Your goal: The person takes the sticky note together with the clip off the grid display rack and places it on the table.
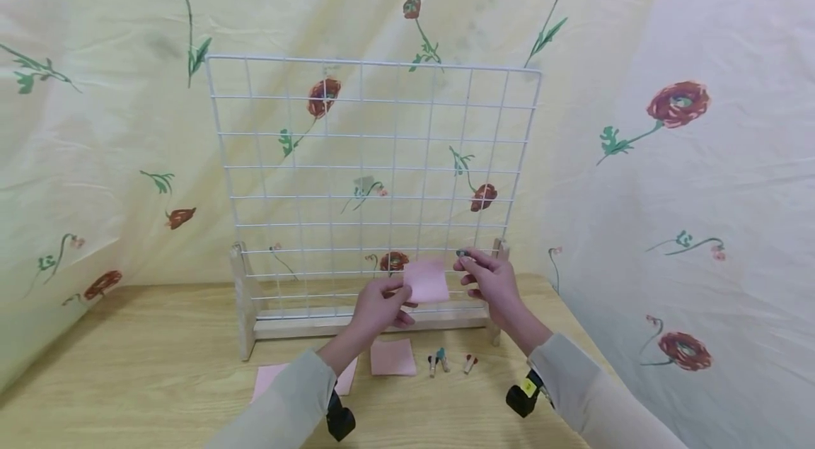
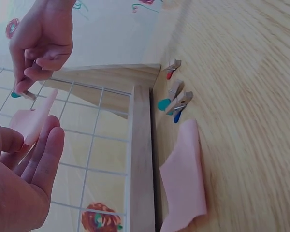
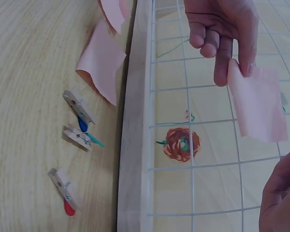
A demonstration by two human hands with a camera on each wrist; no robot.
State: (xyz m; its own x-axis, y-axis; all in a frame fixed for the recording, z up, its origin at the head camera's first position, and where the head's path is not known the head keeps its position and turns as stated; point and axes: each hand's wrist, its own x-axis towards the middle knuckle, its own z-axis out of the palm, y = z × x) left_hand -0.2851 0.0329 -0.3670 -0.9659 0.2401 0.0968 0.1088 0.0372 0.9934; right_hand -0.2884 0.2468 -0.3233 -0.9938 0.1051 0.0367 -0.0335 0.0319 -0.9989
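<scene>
Two hands hold a note and a peg before a wire grid.
The left hand has its grip pinching a thin pink square paper note; the right hand, just beside, pinches a small wooden teal-tipped clothes peg against the white wire grid panel. Below, three wooden pegs lie on the wood-grain table.

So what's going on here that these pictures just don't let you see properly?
- Peg in the right hand: head view, too small to tell whether it is open; fingers cover most of it.
- Pink sheet on the table: head view, left sleeve covers its middle.
- Left hand: left wrist view, cut off by the frame edge.
- Held pink note: right wrist view, its top hidden behind fingers.
</scene>
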